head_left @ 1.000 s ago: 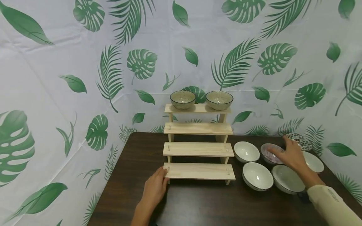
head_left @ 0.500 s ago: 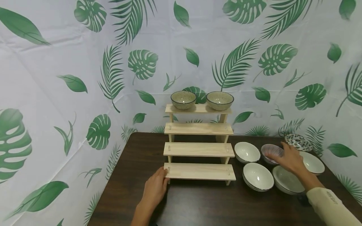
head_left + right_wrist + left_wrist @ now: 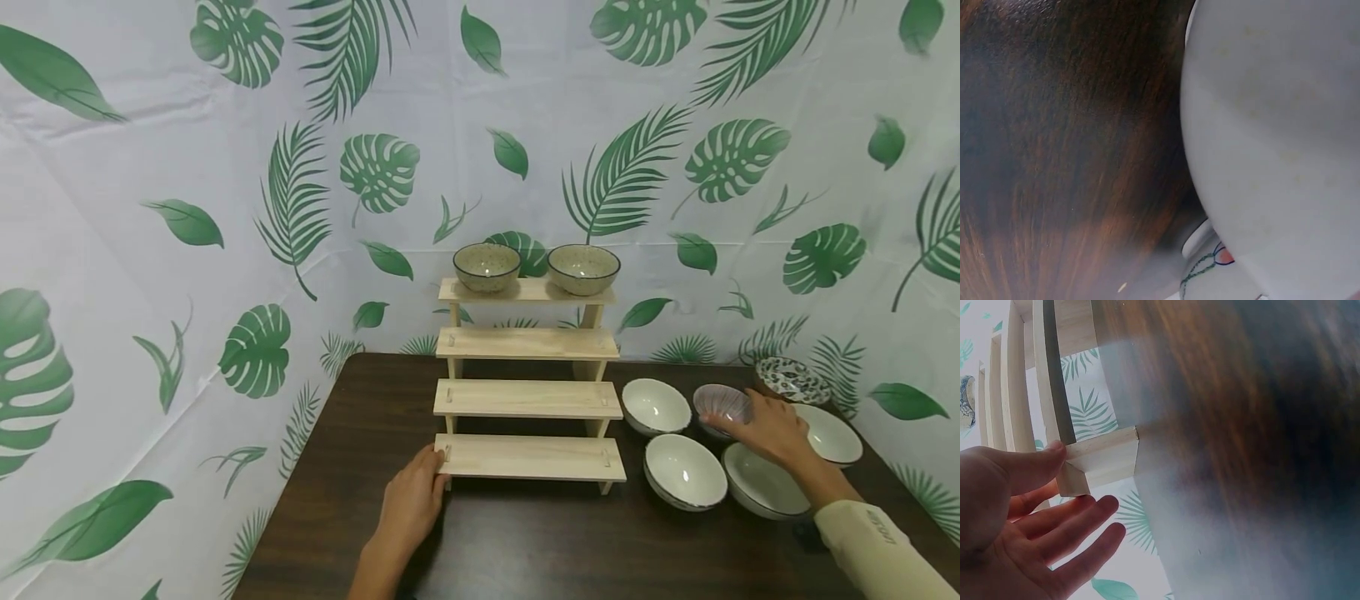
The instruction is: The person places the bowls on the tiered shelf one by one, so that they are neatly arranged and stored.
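My left hand [image 3: 411, 500] pinches the left end of the lowest board of a pale wooden tiered stand [image 3: 528, 457]. In the left wrist view its thumb and index finger hold the board's corner, with the other fingers [image 3: 1085, 556] extended below. At the right, my right hand [image 3: 776, 429] grips the rim of a small purple-streaked bowl [image 3: 722, 401], thumb over the near side and fingers at the right side. The right wrist view hides that grip; a large pale bowl [image 3: 1279, 144] fills much of it. Two speckled bowls, left [image 3: 487, 267] and right [image 3: 583, 268], stand on the top tier.
Around the purple bowl stand two white bowls, back [image 3: 656, 406] and front [image 3: 684, 472], a pale greenish bowl [image 3: 763, 481], another white bowl [image 3: 831, 433] and a black-patterned bowl [image 3: 792, 380]. All are on the dark wooden table [image 3: 525, 542]. A leaf-print cloth hangs behind.
My right hand has come down from above onto the purple bowl, its fingers lowering to the rim. My left hand stays at the stand's lowest board.
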{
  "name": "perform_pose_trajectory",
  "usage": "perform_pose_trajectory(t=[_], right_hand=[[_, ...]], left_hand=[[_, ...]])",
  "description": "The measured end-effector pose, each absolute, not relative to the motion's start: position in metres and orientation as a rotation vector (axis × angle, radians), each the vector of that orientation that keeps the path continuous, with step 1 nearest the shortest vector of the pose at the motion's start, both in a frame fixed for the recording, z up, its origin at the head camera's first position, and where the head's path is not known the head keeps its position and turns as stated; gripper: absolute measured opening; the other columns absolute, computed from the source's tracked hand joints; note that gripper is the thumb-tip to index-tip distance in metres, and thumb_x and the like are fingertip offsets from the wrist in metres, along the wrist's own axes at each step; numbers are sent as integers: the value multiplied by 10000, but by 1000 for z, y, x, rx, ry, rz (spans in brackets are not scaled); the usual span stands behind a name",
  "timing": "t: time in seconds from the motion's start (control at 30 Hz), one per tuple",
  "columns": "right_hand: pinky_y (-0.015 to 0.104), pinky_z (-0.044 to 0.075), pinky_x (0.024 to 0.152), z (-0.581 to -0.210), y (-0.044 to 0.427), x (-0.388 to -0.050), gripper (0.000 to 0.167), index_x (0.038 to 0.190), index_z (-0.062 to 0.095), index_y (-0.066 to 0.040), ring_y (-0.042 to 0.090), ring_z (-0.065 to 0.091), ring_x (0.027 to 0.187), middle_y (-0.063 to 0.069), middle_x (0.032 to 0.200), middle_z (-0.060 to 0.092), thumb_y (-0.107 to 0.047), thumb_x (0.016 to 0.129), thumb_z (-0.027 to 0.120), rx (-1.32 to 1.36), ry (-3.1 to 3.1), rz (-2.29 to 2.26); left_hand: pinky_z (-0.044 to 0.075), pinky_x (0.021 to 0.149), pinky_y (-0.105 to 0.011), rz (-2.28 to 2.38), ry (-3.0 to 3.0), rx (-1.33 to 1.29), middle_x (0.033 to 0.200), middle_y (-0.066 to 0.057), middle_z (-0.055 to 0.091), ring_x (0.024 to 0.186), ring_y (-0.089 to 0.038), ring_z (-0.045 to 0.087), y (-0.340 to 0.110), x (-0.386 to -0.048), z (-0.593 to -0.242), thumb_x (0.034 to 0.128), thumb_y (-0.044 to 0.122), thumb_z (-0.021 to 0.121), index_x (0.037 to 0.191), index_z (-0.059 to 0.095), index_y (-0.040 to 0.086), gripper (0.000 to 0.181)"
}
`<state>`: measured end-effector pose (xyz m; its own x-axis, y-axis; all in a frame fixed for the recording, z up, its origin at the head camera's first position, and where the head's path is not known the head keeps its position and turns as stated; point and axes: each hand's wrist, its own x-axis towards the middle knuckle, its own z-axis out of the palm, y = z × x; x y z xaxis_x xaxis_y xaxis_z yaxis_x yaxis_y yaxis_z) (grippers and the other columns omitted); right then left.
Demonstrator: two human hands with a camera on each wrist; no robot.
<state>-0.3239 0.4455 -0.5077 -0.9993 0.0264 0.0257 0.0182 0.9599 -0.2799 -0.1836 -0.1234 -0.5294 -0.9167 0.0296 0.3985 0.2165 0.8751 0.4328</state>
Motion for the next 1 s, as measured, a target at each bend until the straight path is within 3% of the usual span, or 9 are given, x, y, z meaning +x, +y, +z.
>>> perform_pose_trajectory(t=[0.37,0.77,1.0], right_hand=[[812,239,943,-510,444,-329,1240,1503,276,198,672,281,1302,481,1449,349,-795,837,608,37,-3098,375],[754,253,962,-514,439,-326,1160,1382,373,263,674,399,1171,535,1309,429,-727,844,652,71,-3007,370],[732,323,896,-511,436,-329,1107,1401,400,203,654,460,1093,516,1239,473,-673,810,729,96,-2872,381]], left_hand=[[589,769,-541,-677,-2675,-181,1314,-173,697,991,-400,742,-124,-185,-527,890,114,790,1164,707,38,296],[589,744,-530,-669,-2683,-179,1304,-162,702,961,-391,745,-122,-184,-528,889,117,791,1179,716,42,309],[590,725,-526,-670,-2679,-177,1306,-160,703,957,-387,748,-122,-184,-528,888,119,792,1180,722,38,311]])
